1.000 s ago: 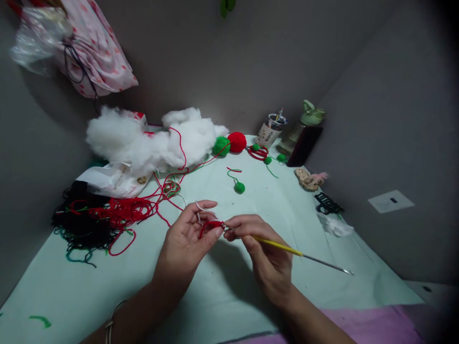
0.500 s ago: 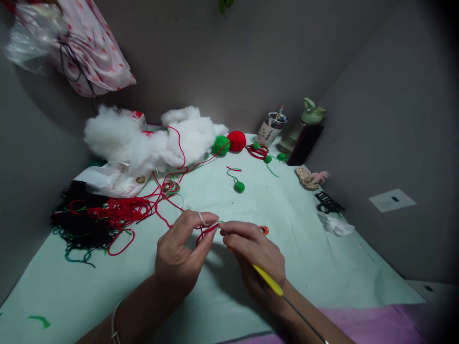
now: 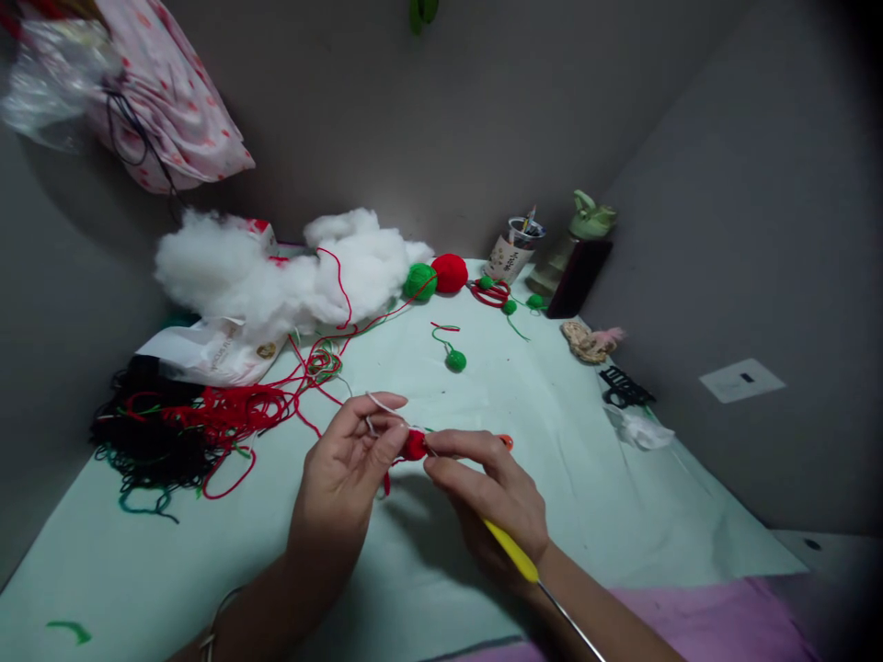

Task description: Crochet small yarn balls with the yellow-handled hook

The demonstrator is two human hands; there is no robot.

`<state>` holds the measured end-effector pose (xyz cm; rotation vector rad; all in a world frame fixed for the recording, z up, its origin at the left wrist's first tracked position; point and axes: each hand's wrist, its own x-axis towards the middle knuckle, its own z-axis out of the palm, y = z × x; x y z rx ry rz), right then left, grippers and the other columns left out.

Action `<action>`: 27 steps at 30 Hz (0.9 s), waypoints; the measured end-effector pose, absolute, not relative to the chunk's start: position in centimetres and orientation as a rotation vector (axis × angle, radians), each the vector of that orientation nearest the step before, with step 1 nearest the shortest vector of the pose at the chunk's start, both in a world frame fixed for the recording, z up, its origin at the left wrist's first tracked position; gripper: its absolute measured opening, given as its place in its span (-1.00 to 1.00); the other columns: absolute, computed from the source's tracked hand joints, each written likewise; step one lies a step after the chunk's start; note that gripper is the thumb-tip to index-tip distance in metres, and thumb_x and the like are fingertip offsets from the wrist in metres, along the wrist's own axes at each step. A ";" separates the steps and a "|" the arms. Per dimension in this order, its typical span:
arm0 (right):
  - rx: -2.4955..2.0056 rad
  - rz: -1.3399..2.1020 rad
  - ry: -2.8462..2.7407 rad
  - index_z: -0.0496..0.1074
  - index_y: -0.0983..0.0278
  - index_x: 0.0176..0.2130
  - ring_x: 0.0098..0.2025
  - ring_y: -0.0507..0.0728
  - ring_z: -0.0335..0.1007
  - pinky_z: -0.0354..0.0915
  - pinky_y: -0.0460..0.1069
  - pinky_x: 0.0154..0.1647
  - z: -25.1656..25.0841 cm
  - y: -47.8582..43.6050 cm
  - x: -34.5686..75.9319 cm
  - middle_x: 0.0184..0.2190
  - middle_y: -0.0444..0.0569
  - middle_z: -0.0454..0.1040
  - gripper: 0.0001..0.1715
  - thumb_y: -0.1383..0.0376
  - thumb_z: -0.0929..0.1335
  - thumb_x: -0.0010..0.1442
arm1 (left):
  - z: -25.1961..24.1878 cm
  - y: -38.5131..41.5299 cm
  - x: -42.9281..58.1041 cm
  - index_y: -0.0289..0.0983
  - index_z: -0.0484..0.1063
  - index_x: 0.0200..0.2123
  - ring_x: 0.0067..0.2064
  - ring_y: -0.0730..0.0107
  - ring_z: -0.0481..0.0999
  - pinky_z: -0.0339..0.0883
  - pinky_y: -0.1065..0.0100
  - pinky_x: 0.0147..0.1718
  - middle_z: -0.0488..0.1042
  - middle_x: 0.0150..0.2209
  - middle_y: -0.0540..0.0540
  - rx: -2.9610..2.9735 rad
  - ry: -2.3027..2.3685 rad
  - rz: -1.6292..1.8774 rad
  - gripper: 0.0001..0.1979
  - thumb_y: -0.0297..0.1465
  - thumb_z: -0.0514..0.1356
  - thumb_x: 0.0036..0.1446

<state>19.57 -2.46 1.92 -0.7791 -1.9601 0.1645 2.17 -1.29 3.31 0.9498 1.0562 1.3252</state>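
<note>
Between my two hands is a small red crochet piece (image 3: pixel 414 445), held up above the table. My left hand (image 3: pixel 349 469) pinches its left side with thumb and fingers, and a white yarn strand (image 3: pixel 384 405) runs over the index finger. A yellow-handled crochet hook (image 3: pixel 510 549) lies in my right hand (image 3: pixel 493 492), its metal shaft pointing back along the forearm. The hook's tip is at the red piece, mostly hidden by my fingertips. Behind my right fingers an orange object (image 3: pixel 507 442) shows in part.
Red yarn (image 3: pixel 255 409) and black yarn (image 3: pixel 148 428) lie tangled at left, below white stuffing (image 3: pixel 359 267). Further back are a green yarn ball (image 3: pixel 420 282), a red yarn ball (image 3: pixel 450 273), red-handled scissors (image 3: pixel 491 293), a pen cup (image 3: pixel 511 253) and a bottle (image 3: pixel 586 225). A small green ball (image 3: pixel 455 360) lies mid-table.
My left fingers have shifted their hold, and the red piece now shows more fully between my hands. My left index finger has lifted with the white strand. The view has shifted slightly.
</note>
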 end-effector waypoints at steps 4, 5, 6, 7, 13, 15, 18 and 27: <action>-0.787 0.154 -1.987 0.47 0.17 0.18 -0.03 0.15 0.61 0.60 0.01 -0.12 2.0 -2.4 19.6 -0.01 0.07 0.59 -0.55 0.47 0.32 0.38 | 3.3 -1.3 2.3 -0.21 0.52 -0.10 -0.26 0.42 0.58 0.50 0.45 -0.26 0.55 -0.30 0.01 0.946 1.058 1.372 -0.82 -0.38 0.34 0.21; -0.795 0.158 -1.986 0.47 0.16 0.18 -0.03 0.15 0.61 0.60 0.01 -0.12 2.1 -2.5 19.6 -0.02 0.07 0.60 -0.55 0.47 0.32 0.38 | 3.3 -1.3 2.4 -0.21 0.53 -0.11 -0.25 0.42 0.58 0.50 0.45 -0.25 0.55 -0.30 0.01 0.934 1.063 1.380 -0.82 -0.40 0.34 0.20; -0.800 0.162 -1.982 0.47 0.16 0.18 -0.03 0.15 0.62 0.59 0.00 -0.12 2.1 -2.5 19.6 -0.02 0.06 0.61 -0.54 0.47 0.32 0.37 | 3.3 -1.4 2.4 -0.21 0.54 -0.13 -0.24 0.41 0.59 0.51 0.45 -0.24 0.55 -0.31 0.01 0.923 1.066 1.385 -0.83 -0.41 0.35 0.19; -0.806 0.164 -1.976 0.47 0.15 0.18 -0.04 0.15 0.62 0.59 0.00 -0.12 2.1 -2.5 19.6 -0.02 0.06 0.61 -0.54 0.47 0.32 0.37 | 3.3 -1.4 2.4 -0.21 0.54 -0.14 -0.23 0.40 0.59 0.51 0.44 -0.24 0.55 -0.31 0.01 0.910 1.070 1.392 -0.83 -0.42 0.35 0.18; -0.801 0.086 -1.958 0.47 0.15 0.19 -0.05 0.18 0.63 0.60 0.02 -0.14 1.8 -2.4 19.5 -0.04 0.09 0.62 -0.55 0.44 0.32 0.39 | 3.4 -1.5 2.1 -0.20 0.54 -0.07 -0.21 0.42 0.59 0.51 0.48 -0.24 0.56 -0.25 -0.04 0.988 0.987 1.309 -0.80 -0.44 0.32 0.22; -0.798 0.055 -1.978 0.46 0.15 0.22 -0.04 0.18 0.63 0.60 0.02 -0.14 1.7 -2.4 19.6 -0.04 0.10 0.62 -0.55 0.42 0.30 0.41 | 3.4 -1.5 2.0 -0.19 0.54 -0.08 -0.21 0.45 0.58 0.49 0.51 -0.25 0.55 -0.25 -0.02 0.986 0.952 1.298 -0.79 -0.44 0.34 0.21; -0.780 0.030 -2.003 0.42 0.16 0.25 -0.02 0.18 0.61 0.60 0.02 -0.12 1.9 -2.4 19.7 -0.03 0.11 0.61 -0.54 0.42 0.30 0.42 | 3.3 -1.6 2.3 -0.19 0.54 -0.12 -0.29 0.47 0.56 0.46 0.54 -0.36 0.52 -0.30 0.01 0.908 0.939 1.297 -0.75 -0.43 0.41 0.11; -0.861 0.158 -1.964 0.46 0.02 0.24 -0.18 0.19 0.63 0.60 0.07 -0.16 1.9 -3.0 19.3 -0.19 -0.02 0.62 -0.40 0.49 0.40 0.32 | 3.6 -1.5 2.7 -0.14 0.43 0.12 -0.36 0.48 0.47 0.38 0.50 -0.42 0.48 -0.33 0.03 0.744 0.789 1.130 -0.49 -0.39 0.43 0.10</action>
